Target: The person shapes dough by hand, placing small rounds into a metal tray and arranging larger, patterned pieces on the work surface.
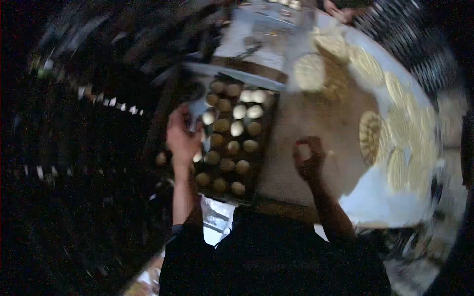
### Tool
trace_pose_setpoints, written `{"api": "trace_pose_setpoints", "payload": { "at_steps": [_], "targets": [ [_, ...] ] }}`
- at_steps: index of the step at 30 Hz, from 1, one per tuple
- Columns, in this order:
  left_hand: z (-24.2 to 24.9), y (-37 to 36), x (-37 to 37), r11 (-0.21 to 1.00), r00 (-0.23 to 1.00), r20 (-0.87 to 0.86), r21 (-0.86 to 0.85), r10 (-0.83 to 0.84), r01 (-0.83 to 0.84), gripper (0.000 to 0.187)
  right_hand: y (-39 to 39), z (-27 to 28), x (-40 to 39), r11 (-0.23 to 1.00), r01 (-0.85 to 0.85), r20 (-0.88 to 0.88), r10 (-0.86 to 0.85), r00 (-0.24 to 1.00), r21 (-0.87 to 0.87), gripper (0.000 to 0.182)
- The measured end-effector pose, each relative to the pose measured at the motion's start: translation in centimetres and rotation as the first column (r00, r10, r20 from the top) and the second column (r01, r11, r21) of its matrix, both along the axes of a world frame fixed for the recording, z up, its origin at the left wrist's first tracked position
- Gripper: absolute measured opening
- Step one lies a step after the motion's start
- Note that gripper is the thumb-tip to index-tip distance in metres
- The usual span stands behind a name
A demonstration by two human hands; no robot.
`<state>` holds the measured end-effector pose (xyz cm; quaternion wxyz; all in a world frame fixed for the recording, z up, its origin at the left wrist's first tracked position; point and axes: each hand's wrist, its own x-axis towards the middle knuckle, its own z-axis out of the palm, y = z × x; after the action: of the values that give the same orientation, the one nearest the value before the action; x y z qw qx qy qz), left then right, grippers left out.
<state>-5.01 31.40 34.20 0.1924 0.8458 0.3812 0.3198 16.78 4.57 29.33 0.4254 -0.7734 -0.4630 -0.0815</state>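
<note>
My left hand (183,135) is over the left side of a dark tray (259,167) filled with rows of small dough balls (222,126). Its thumb and fingers are apart, with nothing visible between them, though motion blurs them. Some balls are pale and bright, others look brownish. To the right, my right hand (310,159) is above a brown work surface (291,116). Its thumb and forefinger curl together into a ring; whether they pinch anything small is hidden. Nearest to it on the right is an oval, ridged piece of dough (370,137).
Several long, ridged flat dough pieces (397,123) line the round table's right edge. A round flat piece (309,72) lies farther back. White cloth or sheet (370,200) covers the near right. Another person's hand (340,12) is at the far edge. The left side is dark and blurred.
</note>
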Motion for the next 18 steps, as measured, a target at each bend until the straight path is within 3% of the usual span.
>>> {"api": "trace_pose_setpoints", "payload": {
  "at_steps": [2, 4, 6, 8, 9, 11, 12, 13, 15, 17, 18],
  "targets": [
    [-0.1, -5.6, 10.2, 0.911, 0.901, 0.311, -0.185, -0.302, 0.369, 0.053, -3.9, 0.6, 3.6, 0.973, 0.224, -0.176, -0.212, 0.961, 0.056, 0.013],
    [-2.4, -10.1, 19.5, 0.638, 0.734, 0.356, -0.364, -0.579, 0.679, 0.052, -7.2, 0.6, 6.8, 0.939, 0.333, -0.32, -0.29, 0.902, 0.089, 0.016],
    [-11.6, -11.1, 29.4, 0.381, 0.792, 0.505, -0.696, -0.343, 0.609, 0.04, -12.8, -6.1, 9.1, 0.955, 0.296, -0.091, -0.292, 0.952, 0.035, 0.02],
    [-14.9, -10.1, 34.9, 0.455, 0.974, 0.154, -0.865, -0.165, 0.214, 0.034, -20.2, -12.1, 11.0, 0.971, 0.24, 0.233, -0.229, 0.945, -0.021, 0.016],
    [-13.5, -12.0, 36.4, 0.56, 0.978, 0.196, -0.804, -0.066, 0.199, 0.037, -24.3, -11.9, 10.9, 0.946, 0.323, 0.138, -0.318, 0.938, -0.014, 0.018],
    [-15.8, -9.8, 38.9, 0.868, 0.969, -0.067, -0.463, -0.236, 0.18, 0.035, -32.0, -11.4, 10.1, 0.895, 0.444, -0.127, -0.446, 0.886, -0.04, 0.021],
    [-17.1, -8.7, 40.1, 0.958, 0.953, -0.21, -0.234, -0.218, 0.168, 0.036, -33.9, -11.4, 9.4, 0.876, 0.475, -0.282, -0.477, 0.833, -0.081, 0.022],
    [-16.9, -8.9, 41.1, 0.927, 0.954, -0.275, -0.375, -0.12, 0.008, 0.036, -34.5, -11.5, 9.3, 0.862, 0.503, -0.265, -0.5, 0.824, -0.061, 0.022],
    [-19.0, -7.8, 41.5, 0.952, 0.934, -0.345, -0.307, -0.092, -0.019, 0.045, -34.6, -11.4, 10.4, 0.835, 0.55, -0.217, -0.538, 0.814, -0.007, 0.023],
    [-17.0, -9.2, 42.5, 0.979, 0.866, -0.497, -0.197, -0.062, -0.042, 0.061, -33.9, -11.2, 11.3, 0.853, 0.522, -0.133, -0.519, 0.845, -0.015, 0.022],
    [-16.1, -10.0, 42.2, 0.998, 0.785, -0.619, -0.059, -0.021, -0.02, 0.048, -33.6, -11.1, 11.6, 0.859, 0.511, -0.088, -0.511, 0.855, -0.023, 0.022]
  ]
}}
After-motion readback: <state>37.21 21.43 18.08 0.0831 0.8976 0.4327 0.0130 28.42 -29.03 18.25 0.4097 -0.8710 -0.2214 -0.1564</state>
